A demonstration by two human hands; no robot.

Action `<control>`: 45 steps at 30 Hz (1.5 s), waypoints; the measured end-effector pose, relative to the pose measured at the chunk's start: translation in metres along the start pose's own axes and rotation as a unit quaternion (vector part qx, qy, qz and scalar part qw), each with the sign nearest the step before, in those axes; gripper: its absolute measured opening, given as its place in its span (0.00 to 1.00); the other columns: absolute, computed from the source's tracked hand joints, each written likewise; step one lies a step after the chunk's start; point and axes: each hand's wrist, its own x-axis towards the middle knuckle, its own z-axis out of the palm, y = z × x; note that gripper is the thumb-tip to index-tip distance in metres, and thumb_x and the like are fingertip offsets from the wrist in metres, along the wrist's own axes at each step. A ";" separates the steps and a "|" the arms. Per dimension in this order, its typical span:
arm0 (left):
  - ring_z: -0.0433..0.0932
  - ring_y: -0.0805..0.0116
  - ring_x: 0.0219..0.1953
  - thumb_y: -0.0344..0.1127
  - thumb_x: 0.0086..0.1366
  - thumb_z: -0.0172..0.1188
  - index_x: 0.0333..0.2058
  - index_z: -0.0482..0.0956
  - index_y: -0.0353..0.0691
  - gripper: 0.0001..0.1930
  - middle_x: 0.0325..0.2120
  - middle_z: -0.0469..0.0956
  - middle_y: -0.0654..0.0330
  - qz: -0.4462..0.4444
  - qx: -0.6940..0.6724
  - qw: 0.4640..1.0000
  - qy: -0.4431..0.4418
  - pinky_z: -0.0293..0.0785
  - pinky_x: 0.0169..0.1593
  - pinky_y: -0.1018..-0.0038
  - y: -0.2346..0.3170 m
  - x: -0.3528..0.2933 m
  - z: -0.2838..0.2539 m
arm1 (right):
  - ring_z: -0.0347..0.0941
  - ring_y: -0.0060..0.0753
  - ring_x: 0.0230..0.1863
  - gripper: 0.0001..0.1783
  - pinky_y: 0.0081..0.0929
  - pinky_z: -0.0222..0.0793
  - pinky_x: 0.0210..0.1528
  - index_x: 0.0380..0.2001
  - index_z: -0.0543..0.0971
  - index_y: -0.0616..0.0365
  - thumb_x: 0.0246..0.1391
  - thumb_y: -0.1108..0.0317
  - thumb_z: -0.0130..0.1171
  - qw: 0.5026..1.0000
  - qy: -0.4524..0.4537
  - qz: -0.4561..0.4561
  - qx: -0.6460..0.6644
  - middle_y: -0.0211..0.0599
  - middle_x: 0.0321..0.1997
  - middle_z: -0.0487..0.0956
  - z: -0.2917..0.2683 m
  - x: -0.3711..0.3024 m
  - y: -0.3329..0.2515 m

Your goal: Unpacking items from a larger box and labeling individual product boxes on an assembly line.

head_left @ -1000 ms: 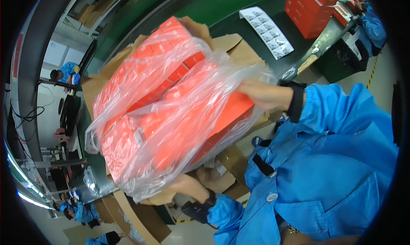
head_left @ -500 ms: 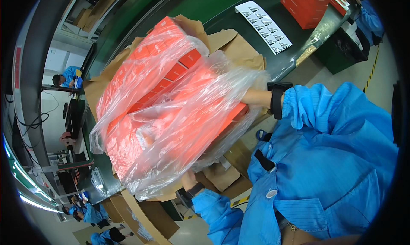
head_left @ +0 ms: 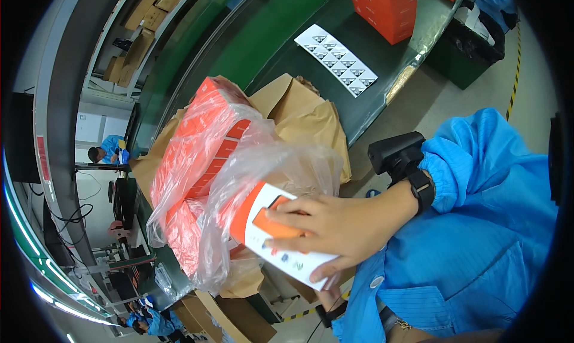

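A white and orange box (head_left: 281,238) is gripped from above by the right hand (head_left: 335,226), fingers wrapped over its near end, at the mouth of a clear plastic bag (head_left: 239,187). More orange boxes (head_left: 197,139) are packed inside the bag, which rests in an open brown carton (head_left: 305,122) to the left of the blue sleeve (head_left: 478,223). The left hand (head_left: 327,296) is mostly hidden beneath the box; it appears to support it from below, though its grip cannot be told. Farther off, a sheet of labels (head_left: 336,59) and a stack of orange cartons (head_left: 385,5) lie on the green counter (head_left: 281,38).
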 end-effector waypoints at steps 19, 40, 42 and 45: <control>0.59 0.65 0.52 0.54 0.59 0.38 0.53 0.54 0.41 0.29 0.50 0.60 0.59 -0.016 -0.215 0.942 -0.257 0.56 0.54 0.67 -0.088 0.176 0.357 | 0.57 0.46 0.49 0.30 0.47 0.55 0.46 0.46 0.65 0.57 0.48 0.45 0.40 0.922 0.022 -0.034 -0.384 0.47 0.48 0.62 -0.289 -0.100 0.032; 0.70 0.66 0.41 0.43 0.59 0.44 0.45 0.62 0.38 0.19 0.41 0.68 0.58 0.090 -0.040 0.986 -0.136 0.69 0.40 0.71 -0.112 0.321 0.439 | 0.55 0.39 0.54 0.25 0.59 0.42 0.51 0.47 0.65 0.46 0.49 0.46 0.40 0.841 -0.017 0.064 -0.538 0.40 0.48 0.65 -0.321 -0.076 0.174; 0.70 0.65 0.41 0.42 0.59 0.45 0.45 0.63 0.38 0.18 0.41 0.68 0.58 0.017 -0.059 0.985 -0.158 0.69 0.41 0.69 -0.095 0.310 0.449 | 0.62 0.38 0.48 0.18 0.39 0.52 0.51 0.43 0.69 0.52 0.50 0.56 0.45 0.789 0.075 0.041 -0.608 0.39 0.47 0.67 -0.359 -0.101 0.186; 0.70 0.63 0.41 0.42 0.59 0.44 0.44 0.63 0.38 0.17 0.40 0.69 0.58 -0.030 -0.063 0.980 -0.188 0.69 0.42 0.66 -0.093 0.315 0.451 | 0.64 0.26 0.44 0.17 0.21 0.58 0.45 0.41 0.68 0.61 0.54 0.60 0.40 0.836 0.429 0.176 -0.292 0.37 0.40 0.70 -0.415 -0.159 0.231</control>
